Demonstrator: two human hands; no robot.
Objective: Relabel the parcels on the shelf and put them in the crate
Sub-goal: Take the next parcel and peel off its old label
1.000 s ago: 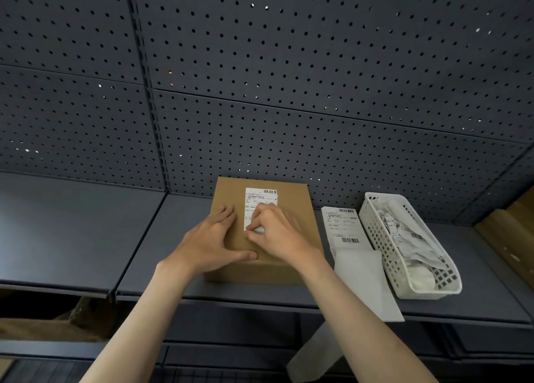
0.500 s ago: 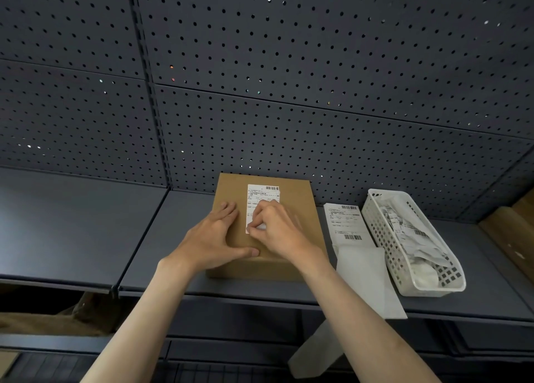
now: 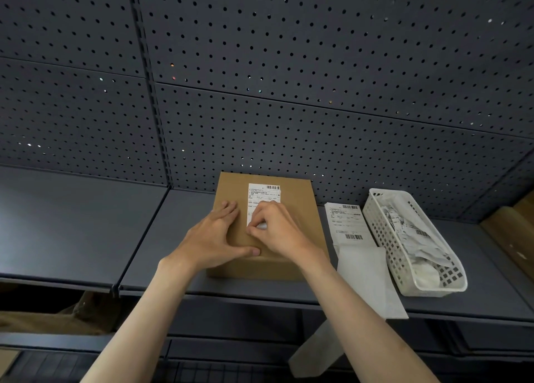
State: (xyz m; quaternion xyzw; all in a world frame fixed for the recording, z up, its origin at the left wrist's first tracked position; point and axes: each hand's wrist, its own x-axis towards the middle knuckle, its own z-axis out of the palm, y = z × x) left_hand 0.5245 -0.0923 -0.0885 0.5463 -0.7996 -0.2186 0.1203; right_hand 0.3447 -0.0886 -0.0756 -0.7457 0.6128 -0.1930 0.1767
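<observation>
A brown cardboard parcel lies flat on the grey shelf, against the pegboard. A white label with a barcode is stuck on its top. My left hand lies flat on the parcel's left part, fingers spread, pressing it down. My right hand is curled over the label's lower end, with thumb and fingertips pinching at its lower left corner, which looks slightly lifted. The lower half of the label is hidden under that hand.
A strip of labels on backing paper lies right of the parcel and hangs over the shelf's front edge. A white perforated basket with crumpled label paper stands further right. Brown cardboard shows at the far right; a lower shelf holds brown material.
Both hands stay on the parcel. My right hand's fingertips have shifted slightly down and left along the label's lower edge. The view has drifted a little.
</observation>
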